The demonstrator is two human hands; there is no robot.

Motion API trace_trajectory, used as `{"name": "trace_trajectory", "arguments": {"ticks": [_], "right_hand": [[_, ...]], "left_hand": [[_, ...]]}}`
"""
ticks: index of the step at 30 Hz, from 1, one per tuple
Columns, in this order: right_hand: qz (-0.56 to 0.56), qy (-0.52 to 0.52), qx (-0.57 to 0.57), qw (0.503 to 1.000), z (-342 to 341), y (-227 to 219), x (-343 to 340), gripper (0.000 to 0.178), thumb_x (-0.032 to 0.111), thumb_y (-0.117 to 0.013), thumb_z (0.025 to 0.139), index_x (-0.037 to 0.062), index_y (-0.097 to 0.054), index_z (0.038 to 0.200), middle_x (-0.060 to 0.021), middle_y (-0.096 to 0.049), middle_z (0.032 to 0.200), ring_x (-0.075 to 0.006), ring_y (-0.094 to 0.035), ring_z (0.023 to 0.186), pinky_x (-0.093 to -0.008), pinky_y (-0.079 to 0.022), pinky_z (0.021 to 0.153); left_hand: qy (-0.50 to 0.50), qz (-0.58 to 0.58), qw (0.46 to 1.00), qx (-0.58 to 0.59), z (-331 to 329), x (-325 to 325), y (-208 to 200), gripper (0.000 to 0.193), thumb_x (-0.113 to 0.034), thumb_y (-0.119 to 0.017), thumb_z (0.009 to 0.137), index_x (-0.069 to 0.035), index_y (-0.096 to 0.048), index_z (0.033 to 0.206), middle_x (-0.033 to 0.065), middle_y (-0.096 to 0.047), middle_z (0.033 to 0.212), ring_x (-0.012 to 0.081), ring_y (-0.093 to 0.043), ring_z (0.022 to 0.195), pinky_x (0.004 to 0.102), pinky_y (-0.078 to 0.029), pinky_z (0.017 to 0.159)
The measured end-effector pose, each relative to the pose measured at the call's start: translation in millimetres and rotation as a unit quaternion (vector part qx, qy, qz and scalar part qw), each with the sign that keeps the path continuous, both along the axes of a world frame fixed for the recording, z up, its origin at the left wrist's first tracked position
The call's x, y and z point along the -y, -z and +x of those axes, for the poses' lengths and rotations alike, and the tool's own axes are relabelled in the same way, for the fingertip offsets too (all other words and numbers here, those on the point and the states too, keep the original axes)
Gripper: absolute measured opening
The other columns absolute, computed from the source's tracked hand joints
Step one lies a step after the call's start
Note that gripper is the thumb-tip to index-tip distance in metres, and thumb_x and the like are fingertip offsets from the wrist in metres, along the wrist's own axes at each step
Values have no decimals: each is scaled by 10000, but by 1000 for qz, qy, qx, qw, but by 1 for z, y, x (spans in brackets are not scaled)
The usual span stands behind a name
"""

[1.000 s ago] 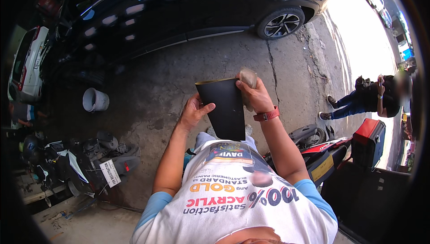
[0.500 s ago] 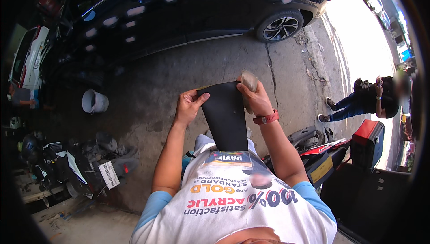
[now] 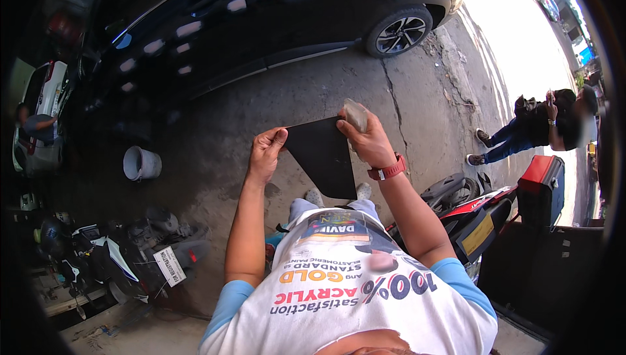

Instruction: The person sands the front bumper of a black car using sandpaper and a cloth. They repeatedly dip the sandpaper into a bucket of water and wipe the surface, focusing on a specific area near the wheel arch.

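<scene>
At far left, a white car (image 3: 45, 94) is seen parked, partly blocked by a blurred person (image 3: 40, 127). Below, a motorcycle (image 3: 107, 251) is parked, with a white placard (image 3: 170, 266) fixed at its rear. A white bucket (image 3: 141, 163) is set on the concrete floor (image 3: 208, 133), between that motorcycle and a dark SUV (image 3: 215, 35), by which the top of the view is filled. Near center, a black sheet (image 3: 323, 156) is held up in front of the body, spread between both hands; floor behind it is hidden. Its upper left corner is pinched by the left hand (image 3: 265, 153), thumb on top, fingers curled in. Its upper right corner is pressed under the thumb of the right hand (image 3: 368, 138), partly closed, with a pale translucent pad (image 3: 356, 115) also gripped. A red wristwatch (image 3: 387, 170) is worn on the right wrist. Speckled shoes (image 3: 314, 196) are seen below, one partly covered by the sheet. Right side is crowded by a red and black motorcycle (image 3: 479, 228) and a red-topped black box (image 3: 542, 189). Beyond, a person in dark clothes (image 3: 541, 123) is seen standing, well apart from the sheet.
</scene>
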State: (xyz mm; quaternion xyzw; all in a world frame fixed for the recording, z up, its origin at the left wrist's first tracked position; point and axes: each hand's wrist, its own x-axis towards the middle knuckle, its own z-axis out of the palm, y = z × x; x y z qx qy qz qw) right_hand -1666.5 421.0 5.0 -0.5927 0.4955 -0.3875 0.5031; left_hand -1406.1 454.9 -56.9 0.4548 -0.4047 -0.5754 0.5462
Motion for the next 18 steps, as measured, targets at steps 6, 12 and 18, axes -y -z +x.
{"name": "trace_trajectory", "arguments": {"ticks": [6, 12, 18], "right_hand": [[-1, -10, 1, 1000, -1, -3, -2, 207, 198, -729, 1023, 38, -644, 1123, -28, -664, 971, -122, -603, 918, -305, -505, 842], [-83, -9, -8, 996, -1, 1, -1, 186, 176, -724, 1020, 43, -642, 1121, -36, -666, 964, -136, -613, 920, -316, -512, 850], [16, 66, 48, 997, 3, -2, -3, 161, 142, -737, 1008, 49, -658, 1113, -14, -678, 981, -106, -623, 937, -298, -515, 845]], "left_hand": [[54, -23, 997, -49, 11, 1, 10, 344, -371, -676, 1059, -50, -797, 1036, -54, -719, 876, 48, -647, 827, 237, -535, 780], [45, 4, 998, -51, 4, 0, 0, 401, -404, -616, 1087, -49, -797, 1039, 21, -794, 1015, 105, -726, 901, 285, -583, 855], [108, 13, 994, 0, 3, -10, 13, 363, -400, -654, 1069, -64, -791, 1044, 26, -792, 985, 115, -734, 920, 304, -578, 882]]}}
